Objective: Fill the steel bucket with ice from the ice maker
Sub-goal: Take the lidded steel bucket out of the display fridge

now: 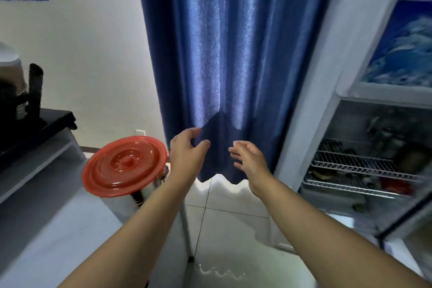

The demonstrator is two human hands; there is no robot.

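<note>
Both my arms reach forward toward a blue curtain (224,54) that hangs to just above the tiled floor. My left hand (185,155) is open with spread fingers, its fingertips at the curtain's lower fold. My right hand (249,159) is open too, held just in front of the curtain's hem, holding nothing. No steel bucket or ice maker shows clearly. A red round lid (124,166) sits on a container whose body is mostly hidden, left of my left hand.
A white fridge (327,100) stands at the right, with wire shelves (357,166) holding items behind its glass door. A grey table (46,229) fills the lower left, with black equipment (25,105) behind it. The floor (231,224) has light tiles.
</note>
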